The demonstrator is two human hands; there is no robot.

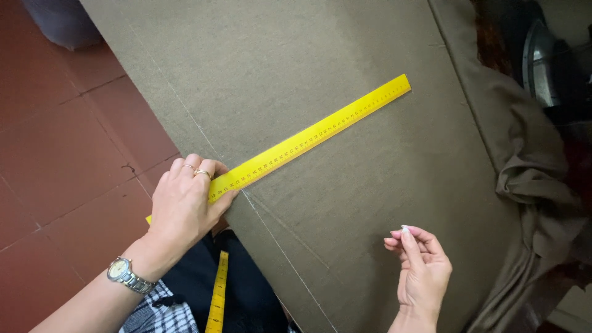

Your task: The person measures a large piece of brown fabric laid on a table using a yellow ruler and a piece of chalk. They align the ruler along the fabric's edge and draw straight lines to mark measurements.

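Partly hidden, left hand [185, 200] flattens yellow ruler [308, 135]; right hand [419, 265] fingers pinch white chalk [405, 229].

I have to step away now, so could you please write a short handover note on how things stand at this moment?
Left hand presses the yellow ruler flat on the olive-brown fabric, across a faint chalk line near the cloth's edge.
Right hand hovers above the fabric, pinching a small white piece of chalk.
Done: one long line is drawn.
Left: no mark shows along the ruler's edge yet.
A yellow tape measure hangs below the left hand.
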